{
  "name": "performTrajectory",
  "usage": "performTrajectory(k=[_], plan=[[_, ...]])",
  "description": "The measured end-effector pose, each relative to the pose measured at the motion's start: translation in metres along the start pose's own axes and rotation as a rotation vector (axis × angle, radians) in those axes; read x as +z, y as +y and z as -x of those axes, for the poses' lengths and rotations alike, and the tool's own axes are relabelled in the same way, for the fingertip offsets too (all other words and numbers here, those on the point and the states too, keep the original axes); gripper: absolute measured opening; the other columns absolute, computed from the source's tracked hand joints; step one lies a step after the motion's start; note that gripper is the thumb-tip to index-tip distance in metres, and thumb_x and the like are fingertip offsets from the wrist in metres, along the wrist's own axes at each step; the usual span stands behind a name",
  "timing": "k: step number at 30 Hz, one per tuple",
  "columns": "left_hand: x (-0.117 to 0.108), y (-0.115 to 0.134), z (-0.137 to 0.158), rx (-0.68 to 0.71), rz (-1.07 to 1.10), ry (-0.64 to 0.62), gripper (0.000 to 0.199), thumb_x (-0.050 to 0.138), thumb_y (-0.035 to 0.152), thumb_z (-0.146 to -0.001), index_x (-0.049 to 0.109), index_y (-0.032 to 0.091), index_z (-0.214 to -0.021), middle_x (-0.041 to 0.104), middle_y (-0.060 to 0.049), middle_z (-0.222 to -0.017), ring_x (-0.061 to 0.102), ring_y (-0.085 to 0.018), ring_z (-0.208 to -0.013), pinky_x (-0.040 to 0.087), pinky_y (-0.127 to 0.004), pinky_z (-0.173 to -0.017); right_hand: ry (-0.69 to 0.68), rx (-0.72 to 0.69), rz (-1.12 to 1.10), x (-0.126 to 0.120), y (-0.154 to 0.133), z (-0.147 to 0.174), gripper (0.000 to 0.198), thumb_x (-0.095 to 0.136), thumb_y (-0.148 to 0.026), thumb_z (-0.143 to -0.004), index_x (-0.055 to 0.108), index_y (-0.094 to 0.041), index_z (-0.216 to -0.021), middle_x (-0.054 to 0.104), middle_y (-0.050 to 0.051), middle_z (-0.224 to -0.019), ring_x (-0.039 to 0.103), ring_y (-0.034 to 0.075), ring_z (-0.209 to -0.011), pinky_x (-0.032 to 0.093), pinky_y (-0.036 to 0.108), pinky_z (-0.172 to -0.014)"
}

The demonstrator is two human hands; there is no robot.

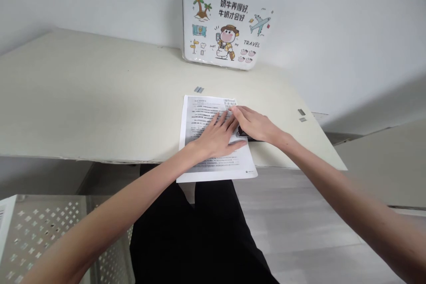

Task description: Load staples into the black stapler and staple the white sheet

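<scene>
While the empty left hand (217, 139) splays as if steadying the printed sheet (226, 165), the right hand (253, 124) covers a dark object (244, 134), its grip too hidden to judge.

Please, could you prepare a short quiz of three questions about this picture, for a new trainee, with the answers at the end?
1. Which of the person's hands is spread flat on the printed sheet?
2. True or false: the printed sheet reaches past the near edge of the table.
3. Where does the white carrying case stand?
A. On the floor
B. On the table, beyond the printed sheet
C. On top of the printed sheet

Key:
1. The left hand; the right hand is over a dark object, mostly hidden, beside it.
2. True.
3. B.
</scene>
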State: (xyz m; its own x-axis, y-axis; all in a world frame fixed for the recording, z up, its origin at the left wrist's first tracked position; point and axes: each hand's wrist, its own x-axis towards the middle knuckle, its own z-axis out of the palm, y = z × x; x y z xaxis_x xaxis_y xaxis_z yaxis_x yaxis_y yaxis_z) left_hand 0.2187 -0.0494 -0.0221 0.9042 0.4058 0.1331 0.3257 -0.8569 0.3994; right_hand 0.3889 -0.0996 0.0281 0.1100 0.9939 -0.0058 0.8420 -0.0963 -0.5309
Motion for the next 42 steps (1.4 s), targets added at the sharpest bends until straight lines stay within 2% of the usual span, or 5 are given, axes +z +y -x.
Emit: performTrajectory(k=[12,19,25,29,42], plan=[[-0.002,0.002,-0.003,-0.01,-0.014,-0.034,0.086,0.03,0.072,-0.103,0.022,0.018,-0.169,0.02,-0.009,-0.177,0.002,-0.034,-0.165,-0.001,-0.054,-0.134,-0.065,0.084,0.125,-0.009,-0.02,0.009,0.068,0.015,-0.067,-0.106,0.063,-0.032,-0.14,0.062,0.004,-0.153,0.054,0.038,-0.143,0.042,0.067,-0.116],[-0.001,0.001,-0.002,-0.009,-0.013,-0.03,0.087,0.032,0.072,-0.103,0.024,0.015,-0.168,0.02,-0.01,-0.177,0.003,-0.035,-0.165,-0.001,-0.053,-0.134,-0.056,0.075,0.125,-0.006,-0.016,0.007,0.07,0.016,-0.069,-0.106,0.062,-0.032,-0.143,0.059,0.005,-0.156,0.052,0.039,-0.145,0.041,0.068,-0.116],[0.001,0.001,-0.001,-0.013,-0.021,-0.038,0.087,0.03,0.073,-0.102,0.019,0.018,-0.17,0.015,-0.008,-0.179,0.001,-0.034,-0.165,-0.002,-0.054,-0.134,-0.051,0.047,0.17,-0.003,-0.011,0.006,0.069,0.014,-0.067,-0.107,0.063,-0.032,-0.141,0.059,0.006,-0.156,0.053,0.038,-0.144,0.047,0.063,-0.112],[0.001,0.0,-0.001,0.016,-0.032,-0.028,0.084,0.03,0.07,-0.104,0.019,0.019,-0.169,0.018,-0.007,-0.178,0.003,-0.032,-0.165,-0.003,-0.051,-0.134,-0.042,0.032,0.186,-0.002,-0.01,0.006,0.066,0.015,-0.065,-0.107,0.062,-0.034,-0.141,0.06,0.004,-0.155,0.054,0.036,-0.144,0.05,0.061,-0.111],[0.0,-0.004,-0.001,0.031,-0.065,-0.048,0.088,0.031,0.07,-0.103,0.022,0.012,-0.169,0.013,-0.01,-0.179,0.0,-0.034,-0.165,-0.001,-0.05,-0.134,-0.082,0.107,0.087,-0.008,-0.01,0.007,0.071,0.015,-0.072,-0.105,0.058,-0.036,-0.147,0.057,0.002,-0.158,0.056,0.037,-0.142,0.042,0.064,-0.119]])
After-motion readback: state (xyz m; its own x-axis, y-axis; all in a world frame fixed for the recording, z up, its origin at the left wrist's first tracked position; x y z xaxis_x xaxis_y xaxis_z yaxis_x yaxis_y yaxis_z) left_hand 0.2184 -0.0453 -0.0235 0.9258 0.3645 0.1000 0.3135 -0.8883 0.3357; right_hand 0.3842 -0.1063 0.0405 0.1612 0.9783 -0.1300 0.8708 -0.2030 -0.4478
